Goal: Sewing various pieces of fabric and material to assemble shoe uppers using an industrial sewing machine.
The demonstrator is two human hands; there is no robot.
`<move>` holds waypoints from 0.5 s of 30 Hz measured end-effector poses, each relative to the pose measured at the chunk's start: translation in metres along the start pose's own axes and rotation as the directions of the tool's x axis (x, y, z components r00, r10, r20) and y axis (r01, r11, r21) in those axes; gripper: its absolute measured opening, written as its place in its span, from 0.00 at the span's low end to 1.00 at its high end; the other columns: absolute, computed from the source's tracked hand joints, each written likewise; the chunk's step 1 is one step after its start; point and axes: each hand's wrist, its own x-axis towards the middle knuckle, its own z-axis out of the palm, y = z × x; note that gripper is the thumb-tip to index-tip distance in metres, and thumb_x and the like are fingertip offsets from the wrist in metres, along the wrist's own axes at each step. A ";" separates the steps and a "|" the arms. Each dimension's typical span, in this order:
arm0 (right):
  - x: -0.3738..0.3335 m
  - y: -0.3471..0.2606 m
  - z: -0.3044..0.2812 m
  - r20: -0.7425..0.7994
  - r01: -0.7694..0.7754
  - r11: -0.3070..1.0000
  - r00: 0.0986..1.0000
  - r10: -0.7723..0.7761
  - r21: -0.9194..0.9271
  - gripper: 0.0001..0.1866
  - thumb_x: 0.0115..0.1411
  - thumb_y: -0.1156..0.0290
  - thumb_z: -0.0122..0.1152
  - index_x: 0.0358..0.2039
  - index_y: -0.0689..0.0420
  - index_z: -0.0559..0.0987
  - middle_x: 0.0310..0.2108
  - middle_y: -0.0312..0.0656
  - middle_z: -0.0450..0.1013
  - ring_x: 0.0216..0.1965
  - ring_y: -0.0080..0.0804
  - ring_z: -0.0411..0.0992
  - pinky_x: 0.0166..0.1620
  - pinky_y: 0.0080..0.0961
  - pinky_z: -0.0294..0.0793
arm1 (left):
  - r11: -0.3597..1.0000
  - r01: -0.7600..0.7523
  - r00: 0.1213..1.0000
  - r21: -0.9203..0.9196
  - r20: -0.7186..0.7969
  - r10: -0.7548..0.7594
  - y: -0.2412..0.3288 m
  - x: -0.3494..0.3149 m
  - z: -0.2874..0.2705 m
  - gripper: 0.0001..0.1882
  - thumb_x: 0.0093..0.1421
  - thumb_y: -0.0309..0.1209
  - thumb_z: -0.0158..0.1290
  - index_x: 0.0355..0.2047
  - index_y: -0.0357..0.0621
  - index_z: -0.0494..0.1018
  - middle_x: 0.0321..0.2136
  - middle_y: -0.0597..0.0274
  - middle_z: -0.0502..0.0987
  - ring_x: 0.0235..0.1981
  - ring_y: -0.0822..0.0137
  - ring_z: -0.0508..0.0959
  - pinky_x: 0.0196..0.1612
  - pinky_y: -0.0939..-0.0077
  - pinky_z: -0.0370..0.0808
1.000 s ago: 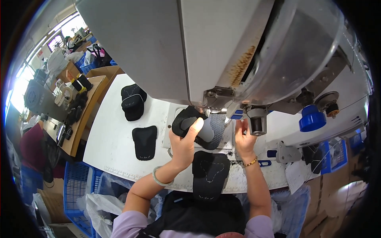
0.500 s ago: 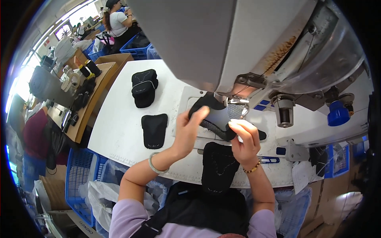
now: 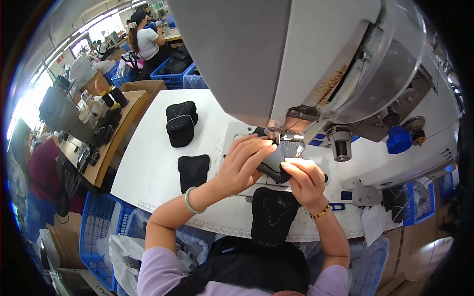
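My left hand [image 3: 241, 164] rests with stretched fingers on a black fabric piece with a mesh edge [image 3: 270, 172], close to the needle area of a sewing machine [image 3: 286, 135]. Its thumb sits apart, lower down by the piece's edge. My right hand [image 3: 307, 181] pinches the near right edge of the same piece between thumb and fingertips. Much of the piece is hidden under my left fingers and the machine head. A black padded panel with pale stitching [image 3: 274, 214] lies at the table's front edge, below my hands.
On the white table [image 3: 143, 163], a pile of black panels [image 3: 181, 123] and a single black panel [image 3: 193, 171] lie to the left. A blue-handled tool [image 3: 337, 206] lies right of my right hand. Blue baskets [image 3: 98, 232] stand around. A person [image 3: 147, 42] sits far left.
My left hand has shifted its grip; its fingers now stretch over the piece toward the needle. The right hand keeps its pinch. The whole view has shifted slightly.
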 end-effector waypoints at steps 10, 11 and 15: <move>-0.004 0.007 0.003 -0.022 0.050 0.999 0.999 -0.049 0.015 0.19 0.43 0.83 0.63 0.37 0.55 0.74 0.39 0.38 0.75 0.31 0.28 0.73 0.27 0.21 0.71 | 0.994 0.029 0.997 -0.110 0.074 -0.021 -0.004 -0.001 -0.003 0.30 0.37 0.16 0.56 0.46 0.39 0.70 0.42 0.56 0.73 0.45 0.56 0.73 0.50 0.63 0.71; -0.003 0.007 0.002 -0.019 0.048 0.999 0.999 -0.048 0.006 0.18 0.43 0.82 0.63 0.37 0.55 0.74 0.39 0.37 0.75 0.30 0.28 0.73 0.28 0.21 0.71 | 0.994 0.027 0.997 -0.111 0.076 -0.019 -0.004 0.001 -0.003 0.30 0.37 0.16 0.56 0.46 0.39 0.70 0.42 0.56 0.73 0.45 0.56 0.73 0.50 0.63 0.71; 0.002 0.005 -0.006 0.032 0.089 0.982 0.996 -0.085 -0.166 0.16 0.43 0.79 0.65 0.35 0.54 0.75 0.39 0.34 0.75 0.31 0.27 0.71 0.33 0.25 0.70 | 0.996 -0.079 0.992 0.046 0.103 0.074 -0.002 0.012 -0.006 0.20 0.43 0.20 0.55 0.40 0.41 0.74 0.38 0.60 0.75 0.42 0.60 0.75 0.49 0.64 0.72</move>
